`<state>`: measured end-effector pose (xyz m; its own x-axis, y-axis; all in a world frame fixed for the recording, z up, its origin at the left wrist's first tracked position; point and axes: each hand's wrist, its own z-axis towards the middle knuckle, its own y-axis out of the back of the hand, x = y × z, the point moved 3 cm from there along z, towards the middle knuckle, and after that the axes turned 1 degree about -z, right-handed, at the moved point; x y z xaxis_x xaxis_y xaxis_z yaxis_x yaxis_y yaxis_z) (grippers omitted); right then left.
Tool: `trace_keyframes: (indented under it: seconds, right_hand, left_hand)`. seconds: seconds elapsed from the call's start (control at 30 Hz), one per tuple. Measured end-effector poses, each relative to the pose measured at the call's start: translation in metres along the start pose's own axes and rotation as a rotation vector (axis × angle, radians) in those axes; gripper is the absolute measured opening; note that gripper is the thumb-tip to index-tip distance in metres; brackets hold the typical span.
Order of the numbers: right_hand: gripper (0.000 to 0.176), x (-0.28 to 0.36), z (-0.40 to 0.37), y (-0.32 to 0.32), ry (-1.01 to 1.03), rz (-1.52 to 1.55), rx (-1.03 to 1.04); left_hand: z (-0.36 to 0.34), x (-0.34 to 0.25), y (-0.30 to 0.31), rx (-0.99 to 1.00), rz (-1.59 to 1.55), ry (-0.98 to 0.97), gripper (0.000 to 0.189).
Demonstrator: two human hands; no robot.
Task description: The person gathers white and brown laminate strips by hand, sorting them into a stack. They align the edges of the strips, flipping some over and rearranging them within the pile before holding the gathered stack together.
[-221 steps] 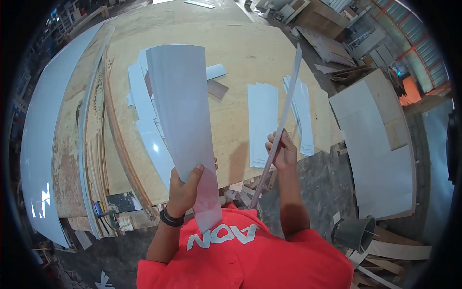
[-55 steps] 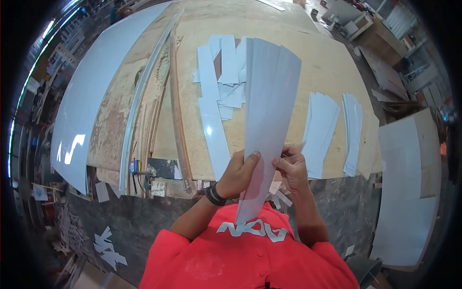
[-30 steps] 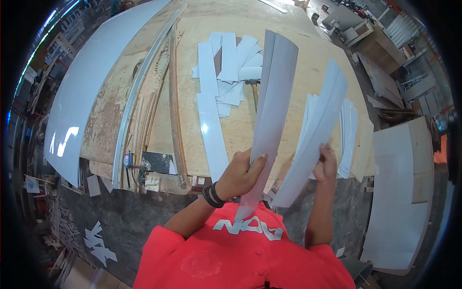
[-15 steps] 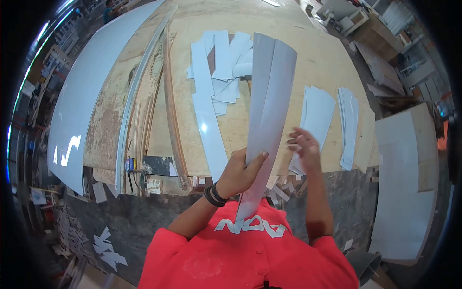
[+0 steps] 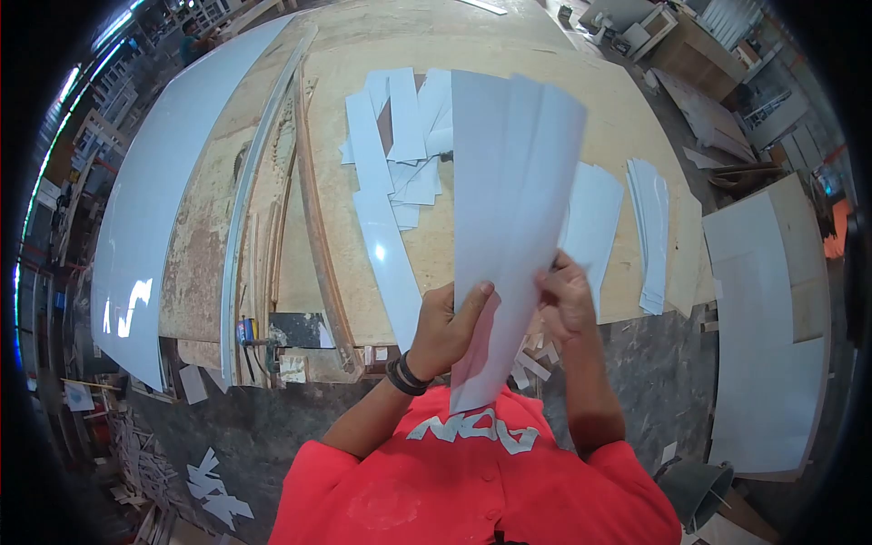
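A fanned bundle of long white laminate strips (image 5: 513, 173) stands upright in front of my chest, over the table's near edge. My left hand (image 5: 454, 327) grips its left edge low down, thumb across the front face. At the right edge, my right hand (image 5: 565, 295) has its fingers bent and pressed together on the strips. Left of the bundle lies a loose pile of white strips (image 5: 409, 127), with one glossy strip (image 5: 386, 250) reaching toward me. Two stacks, a wider one (image 5: 595, 213) partly covered by the bundle and a narrow one (image 5: 648, 236), lie to the right.
The plywood table (image 5: 345, 45) bears a metal bar (image 5: 259, 173), a wooden strip (image 5: 318, 218) and a large white sheet (image 5: 173, 218) at left. A white panel (image 5: 758, 363) leans at right. Offcuts (image 5: 216, 486) litter the floor; a dark bucket (image 5: 695, 490) stands at lower right.
My right hand has come in from the right and closed on the bundle's right edge. The strips have spread into a wider fan, while my left hand keeps its hold.
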<state>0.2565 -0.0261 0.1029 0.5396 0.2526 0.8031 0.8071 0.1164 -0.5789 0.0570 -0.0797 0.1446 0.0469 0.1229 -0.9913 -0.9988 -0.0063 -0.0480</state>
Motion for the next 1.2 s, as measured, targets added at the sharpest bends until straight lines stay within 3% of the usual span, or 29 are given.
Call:
trace_keyframes:
  seconds: [0.07,0.13,0.3,0.37,0.4,0.47,0.5,0.57,0.63,0.7,0.8,0.93,1.0,1.2]
  right_hand:
    - [0.024,0.018,0.003,0.006,0.097,0.015,-0.073]
    - [0.023,0.036,0.011,0.045,0.129,0.009,-0.111]
    - [0.026,0.035,0.059,0.206,0.092,-0.229,-0.307]
    - [0.036,0.019,0.059,0.265,0.110,-1.250,-0.880]
    - [0.036,0.008,0.054,0.261,0.088,-1.254,-0.869]
    - [0.041,-0.017,0.059,0.223,0.264,-1.094,-0.705]
    - [0.036,-0.044,0.063,0.197,0.258,-1.046,-0.574]
    - [0.034,-0.118,0.055,0.139,-0.040,-0.796,-0.317]
    - [0.057,-0.157,0.030,0.058,-0.448,-1.211,0.010]
    - [0.069,-0.199,0.002,0.022,-0.144,-1.590,0.126]
    - [0.079,-0.222,-0.013,-0.003,-0.277,-1.604,0.185]
    - [0.080,-0.237,-0.022,0.001,-0.283,-1.661,0.167]
    - [0.072,-0.245,-0.025,0.008,-0.302,-1.447,0.098]
    - [0.061,-0.257,-0.041,-0.003,-0.259,-1.308,-0.125]
  left_hand:
    - [0.001,0.002,0.005,0.013,0.012,0.102,0.034]
    - [0.002,0.006,0.009,-0.036,0.005,0.078,0.032]
    - [0.007,0.023,0.058,-0.254,0.056,0.049,0.026]
    - [0.003,0.041,0.095,-0.378,-0.014,0.007,0.024]
    - [0.000,0.052,0.115,-0.417,-0.106,-0.041,0.023]
    - [-0.009,0.053,0.146,-0.482,-0.159,-0.021,0.023]
    - [-0.016,0.053,0.159,-0.526,-0.220,0.001,0.024]
    - [-0.026,0.055,0.178,-0.573,-0.235,0.058,0.024]
    - [-0.034,0.058,0.193,-0.623,-0.259,0.114,0.025]
    - [-0.044,0.061,0.206,-0.642,-0.275,0.136,0.025]
    - [-0.057,0.061,0.216,-0.733,-0.276,0.129,0.024]
    - [-0.072,0.079,0.236,-0.743,-0.280,0.156,0.024]
    - [-0.076,0.095,0.244,-0.729,-0.350,0.171,0.025]
    - [-0.067,0.116,0.263,-0.641,-0.443,0.196,0.027]
